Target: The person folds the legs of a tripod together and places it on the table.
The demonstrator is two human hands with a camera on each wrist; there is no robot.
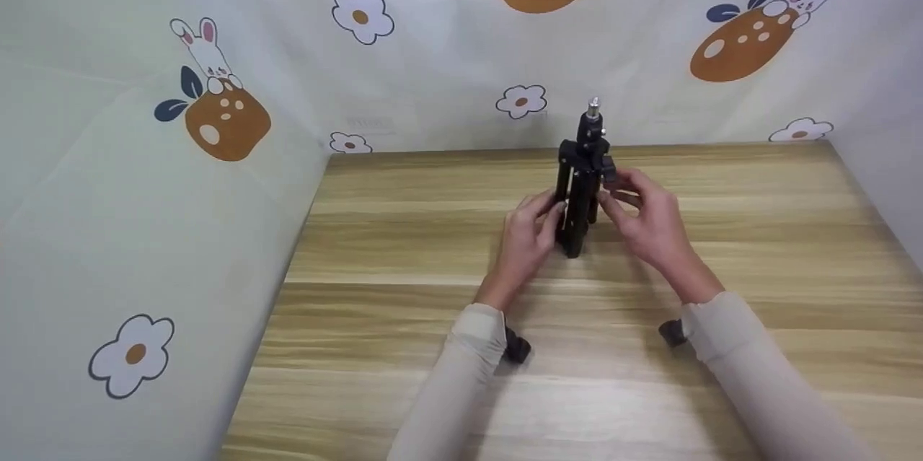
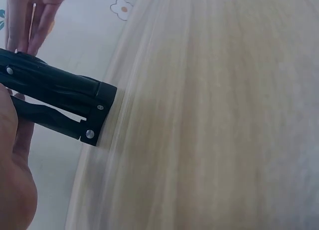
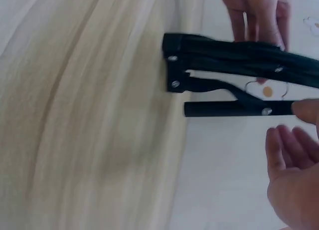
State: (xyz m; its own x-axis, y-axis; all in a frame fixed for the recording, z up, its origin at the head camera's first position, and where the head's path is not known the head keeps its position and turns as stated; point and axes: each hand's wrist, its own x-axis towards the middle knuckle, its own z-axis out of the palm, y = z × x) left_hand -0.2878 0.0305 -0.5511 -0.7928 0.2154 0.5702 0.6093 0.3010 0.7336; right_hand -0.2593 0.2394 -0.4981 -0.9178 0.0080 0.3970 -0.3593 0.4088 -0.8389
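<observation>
A black folded light stand (image 1: 579,194) with a silver spigot on top stands nearly upright toward the back of the wooden table. My left hand (image 1: 530,234) grips it low on its left side, thumb in front and fingers behind the leg. On the other side my right hand (image 1: 652,223) holds it, with fingertips at the knob (image 1: 608,171) and the thumb by a leg (image 3: 224,109). That leg sits slightly apart from the other black bars in the right wrist view, its lower end free. Several of the right fingers (image 3: 276,147) extend below it.
Behind the table (image 1: 396,331) hangs a pale cloth (image 1: 433,71) printed with rabbits, oranges and flowers, which also covers both sides. Dark wrist-worn pieces (image 1: 517,345) show beside the sleeve cuffs.
</observation>
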